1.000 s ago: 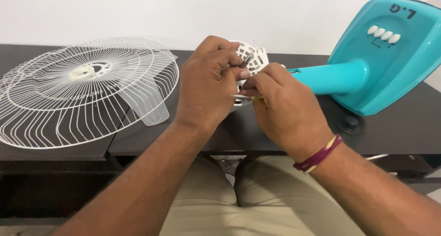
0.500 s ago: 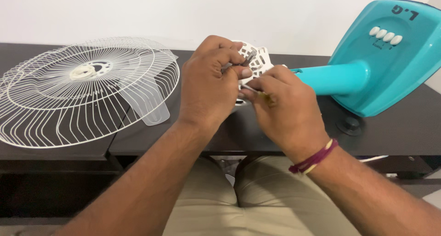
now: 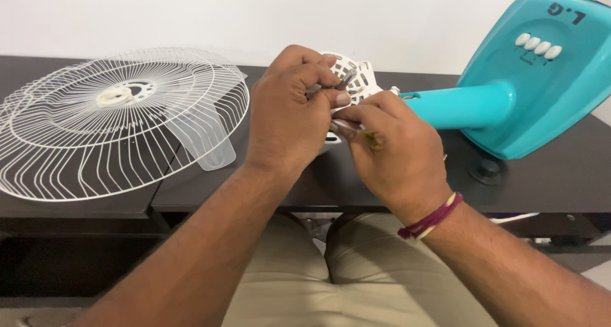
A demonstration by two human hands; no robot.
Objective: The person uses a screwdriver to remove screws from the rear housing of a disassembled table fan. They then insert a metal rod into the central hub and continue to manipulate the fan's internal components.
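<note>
My left hand [image 3: 289,113] and my right hand [image 3: 394,152] meet over the dark table, both wrapped around a white slotted fan motor housing [image 3: 356,78] at the end of a turquoise fan neck [image 3: 464,104]. My left thumb and fingers pinch a thin grey metal piece against the housing. In my right hand the fingers close on a slim tool with a yellowish handle, mostly hidden by the fingers. The fan lies on its side, its turquoise base [image 3: 547,72] with several white buttons at the right.
A white wire fan guard [image 3: 114,123] lies flat on the left of the dark table [image 3: 534,187], with a translucent fan blade under its right edge. My knees are below the table's front edge. A white wall is behind.
Both hands have stayed on the motor housing, with only small shifts of the fingers. The guard and fan base have not moved.
</note>
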